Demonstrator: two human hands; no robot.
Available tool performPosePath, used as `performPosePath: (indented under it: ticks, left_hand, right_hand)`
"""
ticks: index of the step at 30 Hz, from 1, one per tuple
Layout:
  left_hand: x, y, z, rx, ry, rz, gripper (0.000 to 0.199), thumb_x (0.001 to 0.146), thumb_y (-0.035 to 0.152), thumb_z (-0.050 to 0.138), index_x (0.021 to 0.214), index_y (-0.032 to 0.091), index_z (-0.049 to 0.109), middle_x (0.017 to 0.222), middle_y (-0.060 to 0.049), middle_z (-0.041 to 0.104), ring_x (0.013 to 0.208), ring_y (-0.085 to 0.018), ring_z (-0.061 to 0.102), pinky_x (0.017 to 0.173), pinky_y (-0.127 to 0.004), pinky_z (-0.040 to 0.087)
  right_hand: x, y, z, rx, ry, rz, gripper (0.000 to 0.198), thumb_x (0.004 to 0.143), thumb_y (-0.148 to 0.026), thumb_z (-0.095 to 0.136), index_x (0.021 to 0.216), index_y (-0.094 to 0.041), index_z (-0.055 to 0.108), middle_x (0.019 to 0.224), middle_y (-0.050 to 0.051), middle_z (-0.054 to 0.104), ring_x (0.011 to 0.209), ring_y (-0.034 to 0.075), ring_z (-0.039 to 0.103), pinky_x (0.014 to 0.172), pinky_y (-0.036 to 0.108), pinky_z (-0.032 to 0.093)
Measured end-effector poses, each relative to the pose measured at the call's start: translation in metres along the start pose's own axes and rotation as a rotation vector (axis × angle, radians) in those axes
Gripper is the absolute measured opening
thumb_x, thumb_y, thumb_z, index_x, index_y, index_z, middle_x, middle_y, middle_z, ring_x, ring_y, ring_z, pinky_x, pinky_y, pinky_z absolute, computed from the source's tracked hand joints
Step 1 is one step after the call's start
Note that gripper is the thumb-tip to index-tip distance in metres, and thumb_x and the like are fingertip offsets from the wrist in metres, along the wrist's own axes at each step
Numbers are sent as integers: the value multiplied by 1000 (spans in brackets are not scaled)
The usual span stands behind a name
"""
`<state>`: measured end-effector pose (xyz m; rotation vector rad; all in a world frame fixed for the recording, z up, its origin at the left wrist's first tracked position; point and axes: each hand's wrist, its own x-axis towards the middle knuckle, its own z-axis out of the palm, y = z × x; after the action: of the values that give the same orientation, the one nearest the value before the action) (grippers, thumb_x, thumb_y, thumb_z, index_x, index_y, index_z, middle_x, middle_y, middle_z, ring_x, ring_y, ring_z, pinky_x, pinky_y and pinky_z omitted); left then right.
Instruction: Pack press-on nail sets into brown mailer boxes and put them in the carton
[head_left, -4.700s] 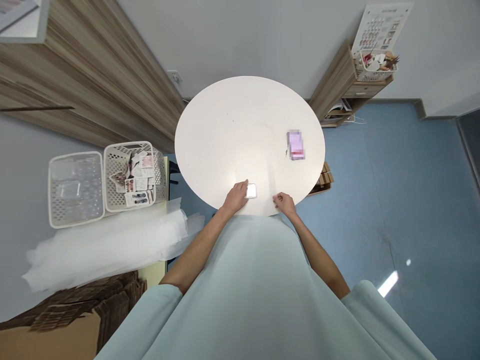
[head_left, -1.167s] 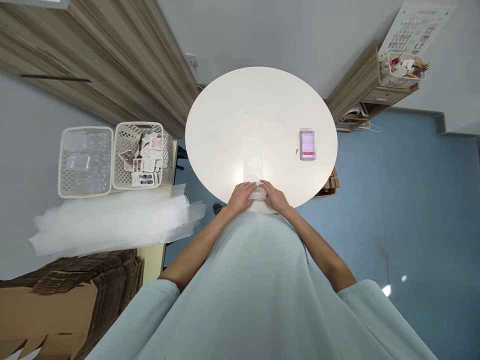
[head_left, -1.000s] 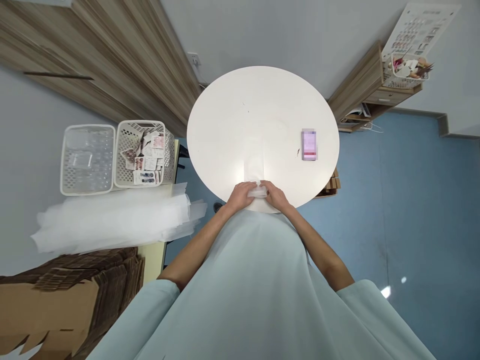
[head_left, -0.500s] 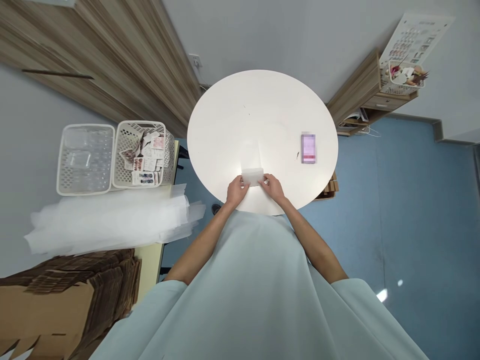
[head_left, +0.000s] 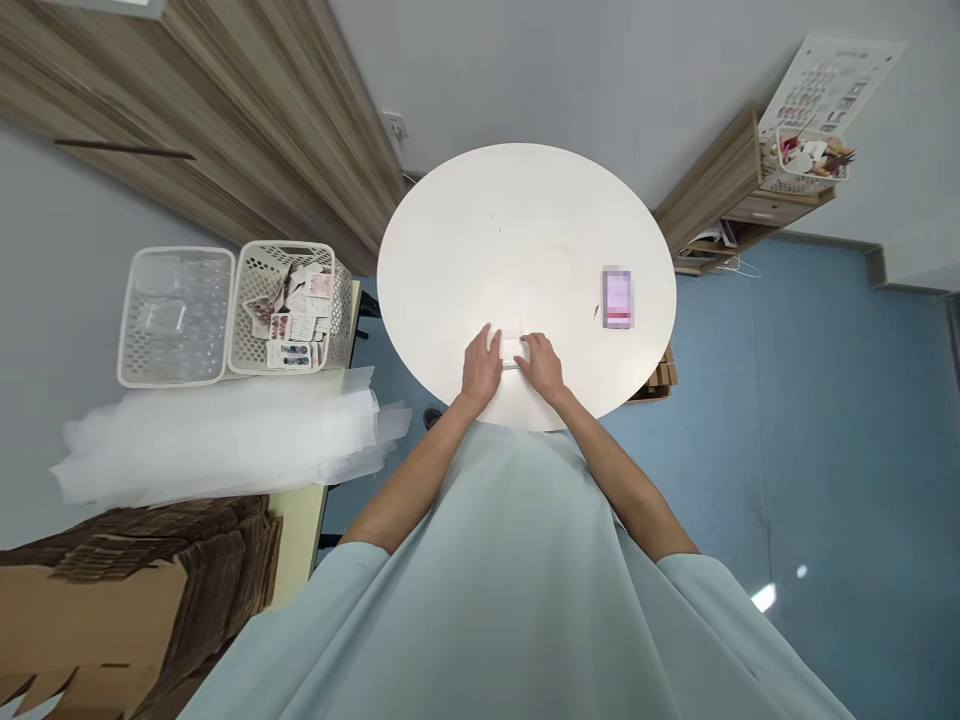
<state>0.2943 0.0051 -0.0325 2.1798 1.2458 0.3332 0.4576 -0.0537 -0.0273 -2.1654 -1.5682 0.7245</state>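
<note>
A small flat piece wrapped in a whitish, translucent sheet [head_left: 511, 351] lies near the front edge of the white oval table [head_left: 442, 230]. At its left side my left hand [head_left: 481, 368] rests palm down, fingers stretched forward, touching the wrap. My right hand [head_left: 541, 364] grips the right edge, thumb below and index finger above. A faint strip of the same pale sheet seems to run forward over the tabletop. What is inside the wrap cannot be made out.
A pixelated phone-like rectangle [head_left: 617, 298] lies at the table's right. To the left stand a basket of clear plastic boxes [head_left: 176, 383], a basket of printed packets [head_left: 277, 369], a pile of white sheets [head_left: 217, 440] and stacked cardboard [head_left: 217, 560]. A wooden cabinet [head_left: 720, 170] is at right.
The wrapped piece has been turned down flat onto the table. My left hand has gone from pinching its corner to lying with fingers extended; my right hand has shifted slightly forward.
</note>
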Motion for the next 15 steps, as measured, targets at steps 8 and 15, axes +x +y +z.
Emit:
performPosePath:
  ticks: [8,15]
  left_hand:
    - [14,-10,-3,69,-249,186,60,91,9,49,151,12,55,162,-19,52,154,-32,46,128,-51,36]
    - [-44,-17,-11,-6,-267,229,54,101,29,51,154,21,54,166,-12,50,155,-28,45,132,-53,29]
  right_hand:
    - [8,10,-11,-123,-249,-301,65,93,-23,76,153,-17,51,168,19,44,154,33,43,121,52,46]
    - [-49,24,8,-114,-192,-393,57,101,-30,67,154,-16,51,166,21,46,153,34,47,124,56,44]
